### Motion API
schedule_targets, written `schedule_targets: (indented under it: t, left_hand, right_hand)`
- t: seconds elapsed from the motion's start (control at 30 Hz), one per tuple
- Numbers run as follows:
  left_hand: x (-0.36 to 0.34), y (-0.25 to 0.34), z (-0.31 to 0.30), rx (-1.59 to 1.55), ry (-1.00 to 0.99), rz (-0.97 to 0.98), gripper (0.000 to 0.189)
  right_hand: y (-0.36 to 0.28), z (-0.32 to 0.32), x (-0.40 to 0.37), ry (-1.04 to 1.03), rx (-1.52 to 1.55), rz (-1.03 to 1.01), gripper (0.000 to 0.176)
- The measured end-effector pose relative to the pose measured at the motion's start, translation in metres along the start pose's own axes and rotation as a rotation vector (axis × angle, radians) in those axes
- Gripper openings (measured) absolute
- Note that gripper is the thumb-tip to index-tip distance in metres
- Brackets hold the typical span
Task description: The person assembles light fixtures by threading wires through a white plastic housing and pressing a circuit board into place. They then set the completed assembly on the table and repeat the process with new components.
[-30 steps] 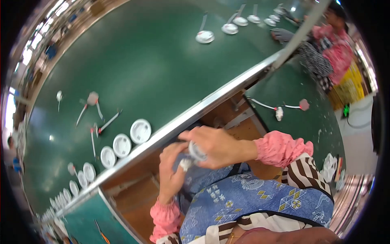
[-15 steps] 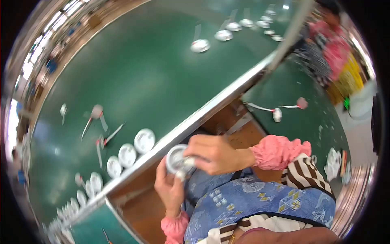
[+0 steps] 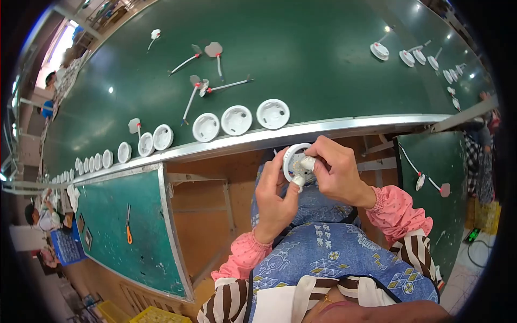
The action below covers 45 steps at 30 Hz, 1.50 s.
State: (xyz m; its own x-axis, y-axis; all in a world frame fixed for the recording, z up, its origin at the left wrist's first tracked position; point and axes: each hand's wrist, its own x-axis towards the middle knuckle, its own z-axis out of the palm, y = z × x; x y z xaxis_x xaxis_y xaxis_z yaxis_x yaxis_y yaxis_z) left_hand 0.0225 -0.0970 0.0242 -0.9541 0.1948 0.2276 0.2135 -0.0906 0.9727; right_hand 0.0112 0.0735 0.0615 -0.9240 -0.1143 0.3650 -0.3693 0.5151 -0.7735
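My left hand [image 3: 273, 196] holds a white round plastic housing [image 3: 288, 160] by its rim, above my lap. Its open side is turned partly toward my right hand, and a pale round plate shows inside. My right hand [image 3: 340, 171] is closed, with its fingertips pressed together at the plate and the rim. White covers wrap some fingertips of both hands and hide part of the plate. On the bench edge just ahead stand similar white housings, the nearest [image 3: 273, 114] with its hollow side facing me.
Several round plates with white wires, one of them a grey plate [image 3: 214, 49], lie on the green bench [image 3: 323, 64]. Orange-handled scissors [image 3: 128, 231] rest on the left side table [image 3: 161, 258]. Two more wired pieces lie on the right side table [image 3: 431, 156]. A metal bar [image 3: 463, 114] crosses at right.
The head view has swung round and levelled, so the bench edge now runs nearly across. Both hands keep the same housing, and more of the plate inside shows now.
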Motion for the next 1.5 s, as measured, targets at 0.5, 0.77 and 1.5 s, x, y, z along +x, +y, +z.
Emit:
schedule_targets:
  t: [0.5,0.77,1.5]
  left_hand:
    - [-0.062,-0.006,-0.108,0.138,0.566,-0.235,0.042]
    - [-0.058,0.012,-0.102,0.468,0.474,-0.341,0.054]
    - [0.029,0.032,0.031,0.208,0.142,-0.457,0.049]
  right_hand:
    - [0.011,0.170,0.137,-0.193,-0.486,-0.660,0.051]
    - [0.090,0.119,0.121,-0.122,-0.677,-0.658,0.032]
    - [0.248,-0.273,-0.005,-0.006,-1.030,-0.375,0.035]
